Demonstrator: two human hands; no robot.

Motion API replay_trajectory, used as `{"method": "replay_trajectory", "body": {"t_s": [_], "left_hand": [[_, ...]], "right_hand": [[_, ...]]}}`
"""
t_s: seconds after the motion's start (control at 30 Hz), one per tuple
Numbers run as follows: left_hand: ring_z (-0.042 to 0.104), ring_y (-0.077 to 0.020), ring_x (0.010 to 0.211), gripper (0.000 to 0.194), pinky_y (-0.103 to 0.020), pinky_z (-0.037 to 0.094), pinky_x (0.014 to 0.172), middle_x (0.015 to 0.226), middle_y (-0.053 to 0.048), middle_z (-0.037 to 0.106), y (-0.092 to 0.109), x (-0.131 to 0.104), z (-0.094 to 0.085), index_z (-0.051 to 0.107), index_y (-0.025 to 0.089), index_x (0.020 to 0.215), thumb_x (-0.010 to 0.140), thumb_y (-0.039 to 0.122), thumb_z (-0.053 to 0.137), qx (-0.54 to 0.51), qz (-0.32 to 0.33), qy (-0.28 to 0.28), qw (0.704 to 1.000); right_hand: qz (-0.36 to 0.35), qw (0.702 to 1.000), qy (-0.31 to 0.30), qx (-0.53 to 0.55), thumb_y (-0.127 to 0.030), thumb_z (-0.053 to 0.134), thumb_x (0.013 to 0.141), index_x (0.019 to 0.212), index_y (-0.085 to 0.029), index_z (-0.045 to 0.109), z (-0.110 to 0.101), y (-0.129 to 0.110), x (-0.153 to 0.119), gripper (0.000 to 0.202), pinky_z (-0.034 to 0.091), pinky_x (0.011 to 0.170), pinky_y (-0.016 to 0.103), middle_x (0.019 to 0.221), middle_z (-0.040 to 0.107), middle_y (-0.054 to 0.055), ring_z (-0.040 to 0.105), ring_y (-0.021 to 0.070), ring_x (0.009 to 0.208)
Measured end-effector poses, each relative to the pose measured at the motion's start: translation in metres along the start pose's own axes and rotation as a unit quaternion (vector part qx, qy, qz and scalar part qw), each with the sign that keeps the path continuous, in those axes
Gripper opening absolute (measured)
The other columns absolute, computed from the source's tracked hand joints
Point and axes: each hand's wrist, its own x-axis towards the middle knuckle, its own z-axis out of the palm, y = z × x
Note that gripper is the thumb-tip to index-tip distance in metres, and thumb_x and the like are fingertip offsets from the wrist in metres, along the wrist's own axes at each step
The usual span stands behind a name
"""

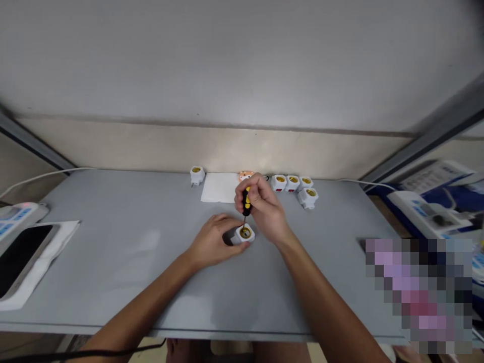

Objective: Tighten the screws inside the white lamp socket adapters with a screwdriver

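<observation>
A white lamp socket (251,235) with a brass-coloured inner ring lies on the grey table, its opening facing up. My left hand (216,241) grips it from the left, thumb and fingers on either side of its body. Above it, my right hand (264,206) is wrapped round the black and yellow handle of a screwdriver (247,202). The screwdriver stands nearly upright, its thin metal shaft reaching down into the socket's opening. What the tip touches inside is too small to make out.
White sockets (292,182) stand in a group at the back right, another socket (196,176) at the back left. Between them lie a white paper sheet (217,187) and an orange cartoon item (247,175). A phone (23,257) and a power strip (17,218) sit at left; a pixelated patch covers the right.
</observation>
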Motion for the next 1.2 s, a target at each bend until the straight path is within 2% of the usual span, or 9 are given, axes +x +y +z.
{"method": "replay_trajectory", "body": {"t_s": [0.2, 0.33, 0.47, 0.57, 0.67, 0.87, 0.97, 1.07, 1.2], "left_hand": [[0.071, -0.0264, 0.108, 0.032, -0.043, 0.056, 0.100, 0.109, -0.005, 0.078, 0.000, 0.004, -0.002, 0.073, 0.023, 0.112, 0.082, 0.028, 0.078, -0.008, 0.041, -0.012, 0.999], [0.072, -0.0261, 0.106, 0.029, -0.044, 0.056, 0.100, 0.108, -0.006, 0.078, -0.001, 0.004, -0.002, 0.073, 0.022, 0.111, 0.083, 0.029, 0.077, -0.003, 0.048, -0.015, 0.999], [0.072, -0.0268, 0.106, 0.031, -0.044, 0.056, 0.098, 0.108, -0.007, 0.078, 0.000, 0.005, -0.001, 0.072, 0.021, 0.113, 0.083, 0.028, 0.075, 0.014, 0.068, -0.015, 0.997], [0.072, -0.0260, 0.104, 0.031, -0.042, 0.057, 0.098, 0.106, -0.006, 0.078, 0.000, 0.006, -0.003, 0.072, 0.021, 0.112, 0.082, 0.027, 0.076, 0.010, 0.075, -0.020, 0.997], [0.071, -0.0247, 0.105, 0.030, -0.040, 0.057, 0.098, 0.107, -0.006, 0.078, 0.001, 0.005, -0.005, 0.072, 0.022, 0.112, 0.082, 0.025, 0.076, -0.002, 0.078, -0.023, 0.997], [0.068, -0.0260, 0.113, 0.029, -0.041, 0.055, 0.101, 0.115, -0.007, 0.076, 0.002, 0.001, -0.008, 0.070, 0.022, 0.118, 0.089, 0.026, 0.071, 0.014, 0.088, -0.023, 0.996], [0.067, -0.0266, 0.114, 0.035, -0.042, 0.055, 0.101, 0.117, -0.008, 0.075, 0.002, -0.001, -0.007, 0.067, 0.022, 0.124, 0.090, 0.027, 0.071, 0.036, 0.097, -0.030, 0.994], [0.068, -0.0280, 0.115, 0.041, -0.044, 0.056, 0.101, 0.122, -0.011, 0.073, 0.002, -0.003, -0.005, 0.062, 0.021, 0.131, 0.091, 0.027, 0.070, 0.066, 0.102, -0.027, 0.992], [0.069, -0.0279, 0.111, 0.037, -0.044, 0.056, 0.098, 0.119, -0.012, 0.072, 0.003, -0.005, -0.004, 0.059, 0.018, 0.130, 0.094, 0.026, 0.066, 0.077, 0.118, -0.016, 0.990]], "right_hand": [[0.071, 0.995, -0.029, 0.057, -0.055, 0.058, 0.101, 0.088, -0.021, 0.060, -0.006, -0.009, 0.000, 0.036, 0.040, 0.063, 0.030, 0.077, 0.054, 0.000, 0.050, 0.0139, 0.066], [0.057, 0.994, 0.020, 0.093, -0.059, 0.054, 0.101, 0.097, -0.025, 0.054, 0.003, -0.003, -0.001, 0.035, 0.032, 0.057, 0.027, 0.069, 0.049, -0.004, 0.038, 0.0114, 0.057], [0.048, 0.994, -0.004, 0.097, -0.051, 0.067, 0.097, 0.096, -0.028, 0.044, 0.007, 0.000, -0.001, 0.033, 0.027, 0.054, 0.024, 0.070, 0.048, -0.007, 0.032, 0.0089, 0.054], [0.037, 0.996, -0.023, 0.079, -0.042, 0.072, 0.095, 0.093, -0.026, 0.047, 0.003, -0.004, -0.002, 0.030, 0.035, 0.057, 0.025, 0.078, 0.055, -0.005, 0.044, 0.0092, 0.058], [0.052, 0.997, -0.041, 0.049, -0.049, 0.063, 0.099, 0.090, -0.022, 0.056, -0.004, -0.009, -0.002, 0.029, 0.043, 0.066, 0.029, 0.081, 0.059, 0.000, 0.054, 0.0139, 0.070], [0.045, 0.996, -0.017, 0.070, -0.055, 0.053, 0.104, 0.095, -0.023, 0.057, 0.001, -0.005, -0.005, 0.033, 0.034, 0.060, 0.028, 0.070, 0.049, -0.003, 0.042, 0.0124, 0.061], [0.031, 0.997, -0.011, 0.064, -0.051, 0.063, 0.100, 0.099, -0.026, 0.051, 0.008, -0.001, -0.007, 0.027, 0.031, 0.056, 0.026, 0.071, 0.047, -0.006, 0.036, 0.0105, 0.058], [0.016, 0.999, -0.003, 0.042, -0.042, 0.070, 0.097, 0.096, -0.027, 0.050, 0.010, -0.002, -0.008, 0.025, 0.035, 0.058, 0.026, 0.077, 0.053, -0.005, 0.043, 0.0102, 0.060], [0.033, 0.999, -0.030, 0.004, -0.051, 0.058, 0.102, 0.090, -0.023, 0.059, 0.006, -0.007, -0.008, 0.031, 0.041, 0.065, 0.030, 0.078, 0.056, 0.001, 0.050, 0.0147, 0.068]]}}
